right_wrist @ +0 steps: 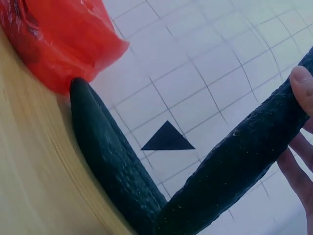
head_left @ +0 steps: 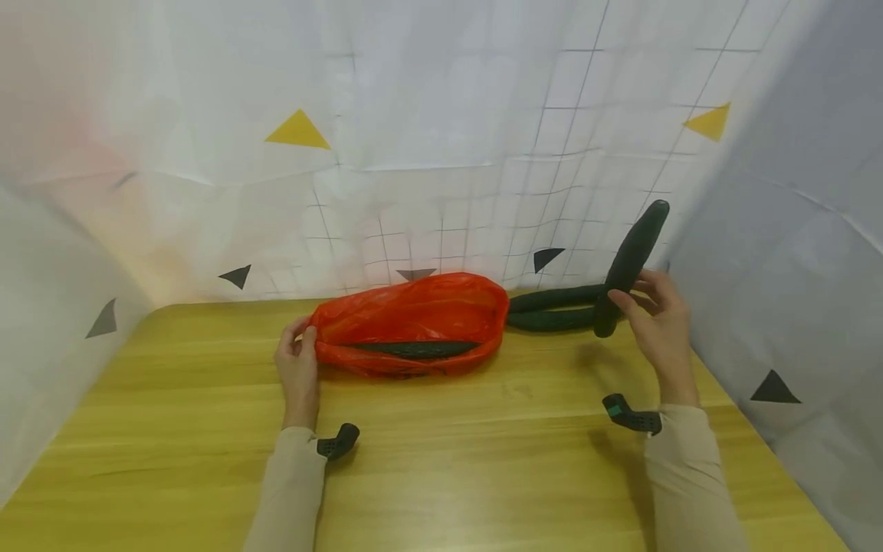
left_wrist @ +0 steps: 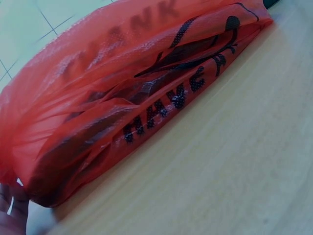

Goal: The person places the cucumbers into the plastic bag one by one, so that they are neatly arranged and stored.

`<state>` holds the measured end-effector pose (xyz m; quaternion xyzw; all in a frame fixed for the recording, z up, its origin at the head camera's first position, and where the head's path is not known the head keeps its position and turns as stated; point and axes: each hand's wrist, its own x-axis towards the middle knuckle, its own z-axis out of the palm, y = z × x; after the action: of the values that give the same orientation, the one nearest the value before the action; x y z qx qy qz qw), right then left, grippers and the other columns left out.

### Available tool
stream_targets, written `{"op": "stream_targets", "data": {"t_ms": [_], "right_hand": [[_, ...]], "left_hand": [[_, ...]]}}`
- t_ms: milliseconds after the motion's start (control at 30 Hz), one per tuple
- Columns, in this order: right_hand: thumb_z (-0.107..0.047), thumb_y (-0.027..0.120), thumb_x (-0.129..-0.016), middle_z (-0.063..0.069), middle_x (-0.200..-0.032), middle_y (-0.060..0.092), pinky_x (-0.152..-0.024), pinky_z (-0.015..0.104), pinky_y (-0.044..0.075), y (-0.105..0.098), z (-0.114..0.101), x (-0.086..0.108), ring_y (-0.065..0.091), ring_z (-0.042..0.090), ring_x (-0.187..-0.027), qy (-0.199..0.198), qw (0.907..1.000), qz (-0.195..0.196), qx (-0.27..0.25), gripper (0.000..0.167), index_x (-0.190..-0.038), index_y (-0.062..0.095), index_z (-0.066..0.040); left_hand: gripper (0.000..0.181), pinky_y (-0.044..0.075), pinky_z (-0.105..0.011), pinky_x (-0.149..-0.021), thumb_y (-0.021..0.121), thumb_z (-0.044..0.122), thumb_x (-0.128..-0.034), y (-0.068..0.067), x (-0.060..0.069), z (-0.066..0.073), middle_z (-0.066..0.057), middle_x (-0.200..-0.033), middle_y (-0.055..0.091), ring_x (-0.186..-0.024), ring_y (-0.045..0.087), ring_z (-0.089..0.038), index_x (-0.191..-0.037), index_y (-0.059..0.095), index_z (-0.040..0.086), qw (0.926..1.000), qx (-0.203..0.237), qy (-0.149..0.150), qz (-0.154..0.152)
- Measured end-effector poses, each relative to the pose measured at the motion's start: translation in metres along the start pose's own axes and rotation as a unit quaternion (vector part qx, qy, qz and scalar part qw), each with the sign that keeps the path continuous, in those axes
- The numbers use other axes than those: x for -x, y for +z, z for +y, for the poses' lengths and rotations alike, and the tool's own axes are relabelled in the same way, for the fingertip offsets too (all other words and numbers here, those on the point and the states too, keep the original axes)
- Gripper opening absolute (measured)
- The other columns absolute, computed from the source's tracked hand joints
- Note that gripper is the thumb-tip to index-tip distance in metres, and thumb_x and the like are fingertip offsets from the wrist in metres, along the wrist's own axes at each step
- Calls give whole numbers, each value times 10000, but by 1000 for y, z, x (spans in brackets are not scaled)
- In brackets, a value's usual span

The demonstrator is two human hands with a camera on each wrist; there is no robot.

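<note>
— What's nearest?

— A yellow wood-grain desk (head_left: 455, 475). Then the left grip (head_left: 298, 368) pinches a crinkled red plastic bag (head_left: 414, 307), a slim dark-green cucumber (head_left: 421, 350) lying lengthwise inside.

— And the right grip (head_left: 665, 330)?

— Raised, pinching a bumpy cylindrical cucumber (head_left: 633, 261) steeply tilted above the desk, top leaning right. Behind, two similar cucumbers (head_left: 552, 320) lie sideways.
</note>
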<state>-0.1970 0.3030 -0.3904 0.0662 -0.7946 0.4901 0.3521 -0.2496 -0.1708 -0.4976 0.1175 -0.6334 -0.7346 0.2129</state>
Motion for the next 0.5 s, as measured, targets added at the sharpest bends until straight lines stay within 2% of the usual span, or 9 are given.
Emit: {"op": "stream_targets", "data": {"t_ms": [300,433,500], "right_hand": [[-10,697,-819,-164,-1002,593,-845,97,467,7,-9,-1,602,2,-966,32,9995,166,-275,349,-1160,621,0],[45,672,-819,-117,-979,625,-835,137,490,9,-8,-3,613,49,-928,-113,9950,326,-939,334,-1146,605,62],[70,664,-815,-76,-970,641,-836,155,496,11,-8,-4,616,80,-913,-125,9894,404,-1391,327,-1135,600,83]], "left_hand": [[285,463,-95,-746,539,199,-960,-1,1,1,51,-1130,546,-890,510,-124,-1223,588,101,10000,15,-88,-14],[295,460,-96,-745,539,198,-960,0,1,0,49,-1135,528,-899,509,-121,-1234,585,98,9999,-18,-83,-61],[298,454,-96,-738,534,200,-962,0,0,0,51,-1137,521,-894,505,-115,-1240,582,102,9999,-88,-74,-84]]}}
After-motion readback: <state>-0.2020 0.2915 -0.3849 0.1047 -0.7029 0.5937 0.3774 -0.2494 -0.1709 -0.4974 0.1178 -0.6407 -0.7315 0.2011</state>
